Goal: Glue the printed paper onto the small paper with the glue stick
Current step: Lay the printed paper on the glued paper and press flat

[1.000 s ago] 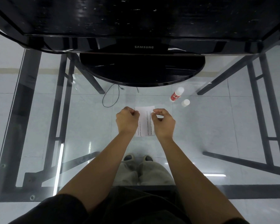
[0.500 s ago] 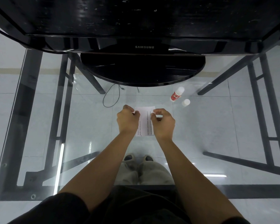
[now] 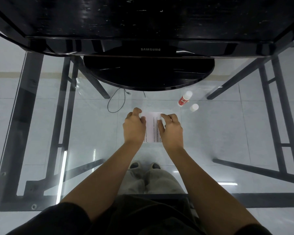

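Glass table (image 3: pixel 92 133) over pale tiled floor (image 3: pixel 219 133), black monitor (image 3: pixel 149 48) behind

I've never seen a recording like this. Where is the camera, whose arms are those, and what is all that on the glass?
There is no machine here: a person wears one wide-angle camera on the head, looking down at their own bare arms. The surface is a glass table, so the floor and the person's feet show through it. Both the left hand and the right hand rest on the printed paper, fingers at its far corners; whether they pinch or merely press it, I cannot tell. Farther right lies the glue stick, uncapped, with its cap standing beside it. The black shape behind is a monitor on its round base.
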### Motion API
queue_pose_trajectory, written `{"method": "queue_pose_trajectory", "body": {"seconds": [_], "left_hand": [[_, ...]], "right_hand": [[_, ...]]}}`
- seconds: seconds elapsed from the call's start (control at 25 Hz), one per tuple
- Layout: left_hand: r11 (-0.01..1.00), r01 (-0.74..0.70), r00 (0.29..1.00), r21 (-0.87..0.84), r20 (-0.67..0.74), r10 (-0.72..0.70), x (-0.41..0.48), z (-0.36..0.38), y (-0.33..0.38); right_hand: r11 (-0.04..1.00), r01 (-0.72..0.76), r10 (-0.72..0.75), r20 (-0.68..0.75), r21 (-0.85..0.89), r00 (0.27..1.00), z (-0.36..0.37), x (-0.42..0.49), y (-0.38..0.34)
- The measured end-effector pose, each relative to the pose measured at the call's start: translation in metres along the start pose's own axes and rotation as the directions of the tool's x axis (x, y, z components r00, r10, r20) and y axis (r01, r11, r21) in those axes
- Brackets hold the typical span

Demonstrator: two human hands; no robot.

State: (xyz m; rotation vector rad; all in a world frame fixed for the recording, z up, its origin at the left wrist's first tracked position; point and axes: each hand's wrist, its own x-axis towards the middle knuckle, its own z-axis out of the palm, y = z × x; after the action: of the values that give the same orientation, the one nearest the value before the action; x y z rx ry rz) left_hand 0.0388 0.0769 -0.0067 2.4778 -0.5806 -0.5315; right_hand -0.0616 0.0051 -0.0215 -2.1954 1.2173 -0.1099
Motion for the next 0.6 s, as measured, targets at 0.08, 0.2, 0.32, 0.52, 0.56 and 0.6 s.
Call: {"method": "queue_pose_trajectory", "body": {"seconds": [0.08,0.2,0.32,0.52,0.56,0.6], "left_hand": [[0.998,-0.040,0.999,0.038,0.002,0.040,-0.0003,-0.0006,0.0005],[0.997,-0.062,0.998,0.041,0.006,0.062,-0.0018,-0.0013,-0.0004],[0.991,-0.106,0.994,0.083,0.028,0.104,-0.0009,-0.0028,-0.0023],[0.946,-0.213,0.974,0.243,0.131,0.186,0.0038,-0.0073,-0.0041],[0.937,-0.222,0.971,0.269,0.149,0.187,0.0038,-0.0072,-0.0046],[0.929,-0.229,0.968,0.292,0.172,0.184,0.0036,-0.0079,-0.0045]], "right_hand": [[1.000,-0.002,0.002,0.006,-0.010,1.000,0.0001,0.0003,0.0000],[0.999,0.023,-0.022,0.030,-0.043,0.999,0.0005,0.0011,-0.0001],[0.998,0.030,-0.029,0.027,-0.050,0.999,0.0008,0.0006,0.0004],[0.997,0.041,-0.038,0.041,-0.068,0.998,0.0000,0.0010,0.0007],[0.993,0.063,-0.057,0.059,-0.100,0.997,-0.0008,0.0009,0.0016],[0.983,0.107,-0.097,0.072,-0.150,0.993,-0.0007,0.0013,0.0024]]}}
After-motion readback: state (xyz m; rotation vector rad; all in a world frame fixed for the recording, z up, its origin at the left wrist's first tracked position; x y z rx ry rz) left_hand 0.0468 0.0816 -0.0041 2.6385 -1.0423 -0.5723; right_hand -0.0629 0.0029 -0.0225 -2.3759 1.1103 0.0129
